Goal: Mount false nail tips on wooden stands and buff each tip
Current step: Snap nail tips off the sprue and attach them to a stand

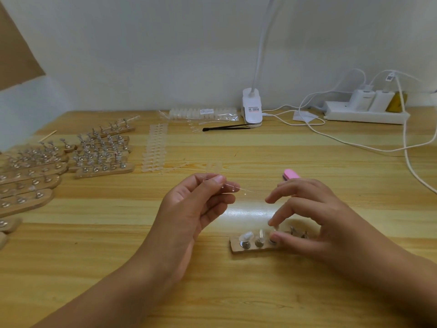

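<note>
A small wooden stand (pixel 236 247) lies on the table in front of me with several metal pegs. Its leftmost peg carries a clear nail tip (pixel 246 236). My left hand (pixel 198 209) pinches a thin clear plastic sprue strip (pixel 233 187) between thumb and forefinger, held above the table. My right hand (pixel 314 216) hovers over the stand's right part, and its thumb and a finger pinch a small clear nail tip (pixel 275 227) at the third peg. A pink buffer block (pixel 290 174) lies just beyond my right hand.
Rows of wooden stands (pixel 101 150) with mounted tips fill the left of the table. Strips of loose nail tips (pixel 155 147) lie in the middle, a bag of tips (pixel 201 114) and black tweezers (pixel 224 127) behind. A clip lamp (pixel 251 107), power strip (pixel 364 114) and white cables sit at the back right.
</note>
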`<action>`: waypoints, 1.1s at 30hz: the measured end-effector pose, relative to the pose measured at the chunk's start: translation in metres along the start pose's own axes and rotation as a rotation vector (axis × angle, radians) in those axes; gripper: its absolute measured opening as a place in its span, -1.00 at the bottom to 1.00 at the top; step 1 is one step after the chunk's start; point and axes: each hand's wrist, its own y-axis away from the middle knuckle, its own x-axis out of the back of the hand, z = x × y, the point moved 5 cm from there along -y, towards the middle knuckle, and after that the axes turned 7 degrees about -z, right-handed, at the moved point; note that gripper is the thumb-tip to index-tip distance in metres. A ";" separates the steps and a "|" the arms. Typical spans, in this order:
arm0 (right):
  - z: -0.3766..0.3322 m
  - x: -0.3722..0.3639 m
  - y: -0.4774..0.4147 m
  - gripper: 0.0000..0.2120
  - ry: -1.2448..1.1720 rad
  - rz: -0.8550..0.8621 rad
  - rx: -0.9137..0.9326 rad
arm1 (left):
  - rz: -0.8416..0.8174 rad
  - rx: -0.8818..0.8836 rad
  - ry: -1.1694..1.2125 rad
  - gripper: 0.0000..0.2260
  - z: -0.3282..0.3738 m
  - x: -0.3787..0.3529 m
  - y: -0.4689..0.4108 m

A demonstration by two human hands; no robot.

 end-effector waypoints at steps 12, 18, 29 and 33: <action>0.018 0.000 0.002 -0.81 -0.375 -0.072 -0.214 | -0.021 0.000 -0.016 -0.92 0.000 0.000 0.000; 0.017 -0.004 0.000 -0.83 -0.380 -0.078 -0.196 | -0.047 -0.001 -0.048 -0.96 0.001 -0.002 0.002; 0.022 0.009 -0.001 -0.78 -0.622 0.017 -0.264 | -0.083 -0.039 -0.167 -0.83 0.001 -0.005 0.003; 0.012 0.022 0.002 -0.75 -0.637 0.177 -0.208 | -0.180 -0.055 -0.308 -0.85 0.001 -0.014 0.007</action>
